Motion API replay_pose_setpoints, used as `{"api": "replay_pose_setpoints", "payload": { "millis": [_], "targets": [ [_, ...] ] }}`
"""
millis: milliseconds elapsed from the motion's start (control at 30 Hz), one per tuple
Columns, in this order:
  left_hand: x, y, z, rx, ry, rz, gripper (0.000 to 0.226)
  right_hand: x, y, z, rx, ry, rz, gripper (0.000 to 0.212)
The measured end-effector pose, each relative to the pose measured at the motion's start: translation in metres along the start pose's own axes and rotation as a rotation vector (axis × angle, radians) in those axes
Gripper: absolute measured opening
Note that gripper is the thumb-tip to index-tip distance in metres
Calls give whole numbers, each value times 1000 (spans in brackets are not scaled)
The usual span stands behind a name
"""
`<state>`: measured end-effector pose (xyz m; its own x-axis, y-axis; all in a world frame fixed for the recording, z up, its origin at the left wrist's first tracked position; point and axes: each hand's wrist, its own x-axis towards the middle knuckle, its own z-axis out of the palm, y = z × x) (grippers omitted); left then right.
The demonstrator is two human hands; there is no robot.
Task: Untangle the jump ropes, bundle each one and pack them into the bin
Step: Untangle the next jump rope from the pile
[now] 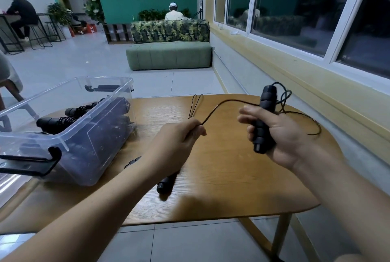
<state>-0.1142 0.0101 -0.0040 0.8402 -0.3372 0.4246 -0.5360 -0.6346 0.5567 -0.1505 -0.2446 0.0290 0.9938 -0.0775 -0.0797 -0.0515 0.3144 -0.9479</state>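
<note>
Right grip (280,135), centre right, curls round an upright black handle (267,101). Left grip (175,141), at centre, pinches its thin cord (219,105) with folded loops. Beneath both spreads the wooden bench (232,177). At left, a clear bin (95,156) holds bundled ropes (61,121). A second handle (165,184) pokes out below the left wrist.

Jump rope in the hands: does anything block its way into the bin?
Nothing visible does. The left hand and right hand hold the jump rope; the open-topped bin stands to their left, only bare table between.
</note>
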Motion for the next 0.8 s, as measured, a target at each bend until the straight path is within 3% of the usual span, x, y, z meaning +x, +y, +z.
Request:
{"api": "replay_pose_setpoints", "payload": {
  "millis": [333,600,800],
  "targets": [
    [-9,17,16,99,-48,138,23,-14,31,31,-126,-164,32,22],
    [-1,5,2,-5,-35,62,14,-2,5,12,-48,16,-84,17],
    [-1,11,-2,8,-10,124,11,2,0,3,-28,12,-102,13]
  ]
}}
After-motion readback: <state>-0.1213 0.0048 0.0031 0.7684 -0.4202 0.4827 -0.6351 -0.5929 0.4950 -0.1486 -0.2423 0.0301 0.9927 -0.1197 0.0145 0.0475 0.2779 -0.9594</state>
